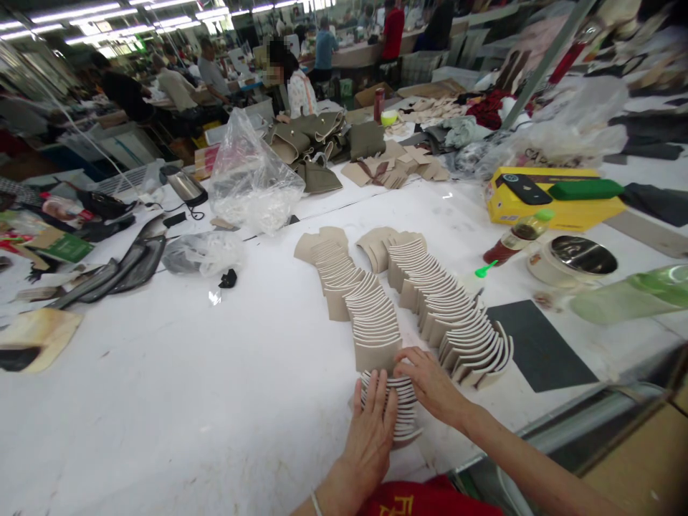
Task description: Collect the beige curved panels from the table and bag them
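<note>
Two long rows of curved beige leather-like pieces stand on edge on the white table, a left row [373, 308] and a right row [438, 294]. At the near end of the left row, my left hand [370, 423] lies with fingers stretched out over a small fanned group of pieces [405, 412]. My right hand [433, 383] is at the right side of that group, its fingers bent and pinched at the upper edge of the pieces. Its fingertips partly hide what they grip. Both hands touch the same group.
On the right are a dark grey sheet [537, 344], a steel-lined pot [577, 261], a bottle [516, 236], a green bottle [634, 292] and a yellow box [553, 201]. Plastic bags [252, 179] and olive pieces [317, 143] lie farther back. Several people work beyond.
</note>
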A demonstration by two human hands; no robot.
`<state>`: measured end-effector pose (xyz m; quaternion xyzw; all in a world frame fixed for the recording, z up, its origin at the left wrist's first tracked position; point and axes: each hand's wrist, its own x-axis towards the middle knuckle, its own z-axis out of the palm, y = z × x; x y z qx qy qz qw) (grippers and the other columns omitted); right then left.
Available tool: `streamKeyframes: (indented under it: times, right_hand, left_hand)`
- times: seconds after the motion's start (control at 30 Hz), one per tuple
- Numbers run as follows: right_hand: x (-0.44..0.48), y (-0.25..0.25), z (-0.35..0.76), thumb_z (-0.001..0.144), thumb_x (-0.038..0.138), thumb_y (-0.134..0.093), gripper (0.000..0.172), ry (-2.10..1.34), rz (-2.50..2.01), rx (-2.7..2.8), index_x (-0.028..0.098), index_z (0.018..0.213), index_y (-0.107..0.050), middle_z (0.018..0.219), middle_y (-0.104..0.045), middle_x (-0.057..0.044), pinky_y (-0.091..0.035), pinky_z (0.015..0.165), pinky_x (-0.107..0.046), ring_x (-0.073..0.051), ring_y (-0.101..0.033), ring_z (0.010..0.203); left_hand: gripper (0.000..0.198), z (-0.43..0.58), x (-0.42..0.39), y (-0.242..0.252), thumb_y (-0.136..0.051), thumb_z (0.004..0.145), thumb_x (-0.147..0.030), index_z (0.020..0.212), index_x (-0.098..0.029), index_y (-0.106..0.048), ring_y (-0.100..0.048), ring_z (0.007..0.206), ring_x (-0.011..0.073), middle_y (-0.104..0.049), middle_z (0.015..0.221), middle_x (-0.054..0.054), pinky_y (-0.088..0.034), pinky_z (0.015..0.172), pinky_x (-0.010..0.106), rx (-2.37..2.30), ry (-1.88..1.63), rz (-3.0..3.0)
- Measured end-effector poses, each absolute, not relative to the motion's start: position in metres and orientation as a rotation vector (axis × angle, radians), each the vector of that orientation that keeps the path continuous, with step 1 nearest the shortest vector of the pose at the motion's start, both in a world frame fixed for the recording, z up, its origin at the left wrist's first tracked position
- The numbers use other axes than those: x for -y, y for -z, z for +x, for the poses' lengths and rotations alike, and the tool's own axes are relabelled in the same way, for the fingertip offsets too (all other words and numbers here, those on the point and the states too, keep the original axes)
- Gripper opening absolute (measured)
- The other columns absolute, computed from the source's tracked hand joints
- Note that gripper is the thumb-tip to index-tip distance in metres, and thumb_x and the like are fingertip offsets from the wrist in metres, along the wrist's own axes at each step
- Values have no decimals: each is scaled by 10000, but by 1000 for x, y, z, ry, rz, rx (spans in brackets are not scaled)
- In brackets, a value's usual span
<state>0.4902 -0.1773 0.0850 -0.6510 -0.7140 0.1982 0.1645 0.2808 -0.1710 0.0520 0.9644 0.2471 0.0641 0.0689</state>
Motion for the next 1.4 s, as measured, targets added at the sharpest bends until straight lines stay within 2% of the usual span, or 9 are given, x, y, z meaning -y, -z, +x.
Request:
streamKeyframes:
  times: [0.13, 0.23, 0.4, 0.53, 0.63, 0.93, 1.13, 1.23, 1.4]
  right_hand:
    - [165, -75, 496, 787, -18, -408, 490, -482, -1922, 1990, 202, 1177, -608, 1189, -562, -105, -414, 899, -382, -247, -504, 1115]
    - [155, -71, 500, 801, 1, -416, 528, -437, -1962, 1986, 199, 1268, -561, 1191, -556, -118, -412, 883, -402, -266, -511, 1092]
    - [151, -77, 499, 839, 41, -452, 402, -433, -1955, 2022, 221, 1170, -592, 1164, -568, -104, -402, 865, -400, -266, -519, 1083]
    - [152, -88, 497, 881, 148, -530, 173, -444, -1931, 2051, 228, 1003, -623, 1234, -549, -99, -392, 912, -423, -273, -495, 1148]
    - [147, -92, 498, 889, 181, -567, 80, -455, -1909, 2087, 225, 935, -615, 1333, -519, -85, -352, 989, -454, -273, -449, 1226]
    - [141, -88, 501, 893, 192, -586, 55, -448, -1897, 2151, 223, 928, -614, 1336, -555, -69, -293, 1023, -488, -280, -434, 1243]
    - [140, -93, 499, 891, 187, -587, 67, -448, -1914, 2157, 224, 943, -608, 1290, -580, -51, -275, 1027, -451, -261, -446, 1224]
    - [137, -95, 496, 888, 197, -597, 158, -445, -1935, 2163, 223, 1043, -602, 1198, -611, -53, -306, 988, -428, -259, -487, 1141]
    - [131, -90, 492, 851, 214, -648, 599, -413, -2000, 2173, 121, 1392, -408, 1130, -602, -120, -324, 943, -451, -295, -509, 1048]
  left_hand:
    - [589, 281, 169, -53, -546, 854, -243, 1403, -81, -406, -153, 1454, 386, -271, 1547, 233, -158, 1129, 606, -718, -165, 2887]
    - [601, 279, 168, -54, -544, 861, -276, 1412, -85, -400, -125, 1462, 379, -277, 1549, 222, -74, 1146, 608, -704, -156, 2880]
    - [590, 278, 168, -55, -525, 875, -290, 1418, -94, -401, -75, 1473, 370, -281, 1552, 206, 72, 1143, 602, -706, -170, 2870]
    - [614, 278, 169, -55, -542, 855, -279, 1423, -95, -397, -53, 1475, 372, -265, 1559, 204, 97, 1139, 602, -720, -164, 2871]
    - [624, 278, 170, -54, -552, 849, -285, 1426, -103, -397, -54, 1477, 368, -251, 1566, 202, 89, 1143, 601, -714, -178, 2878]
    - [630, 276, 172, -56, -538, 873, -324, 1439, -99, -380, -28, 1480, 362, -227, 1572, 209, 124, 1136, 599, -722, -162, 2860]
    - [617, 275, 169, -59, -501, 907, -327, 1459, -96, -349, -28, 1480, 360, -237, 1568, 210, 140, 1132, 586, -697, -131, 2825]
    - [615, 275, 169, -60, -491, 914, -326, 1463, -94, -340, -32, 1479, 365, -233, 1569, 214, 138, 1130, 589, -696, -118, 2822]
    - [648, 276, 170, -58, -524, 887, -329, 1463, -94, -339, -19, 1480, 362, -235, 1568, 214, 140, 1131, 590, -703, -120, 2817]
